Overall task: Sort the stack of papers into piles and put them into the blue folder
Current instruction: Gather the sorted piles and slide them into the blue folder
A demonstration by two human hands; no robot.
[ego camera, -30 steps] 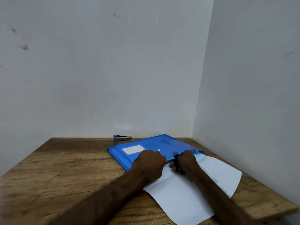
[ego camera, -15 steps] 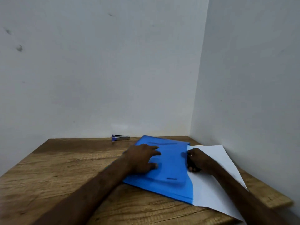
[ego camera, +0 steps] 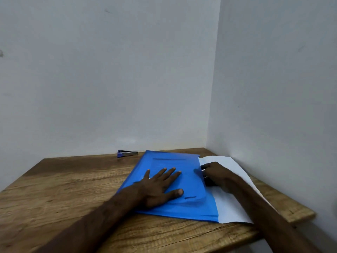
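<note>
The blue folder [ego camera: 169,161] lies flat on the wooden table [ego camera: 63,189], near the back right corner. My left hand [ego camera: 160,185] rests flat on top of it, fingers spread and straight. White papers [ego camera: 228,207] stick out of the folder's right side, partly inside it. My right hand [ego camera: 217,174] lies on these papers at the folder's opening, its fingertips tucked under the blue flap edge; whether they pinch the sheets is hidden.
A small blue and silver stapler [ego camera: 127,153] lies by the back wall, left of the folder. Walls close in at the back and right. The table's right edge [ego camera: 300,214] runs just past the papers.
The folder has been turned round and laid over the papers, which now sit further inside it. My left hand has flattened from a curled press to spread fingers.
</note>
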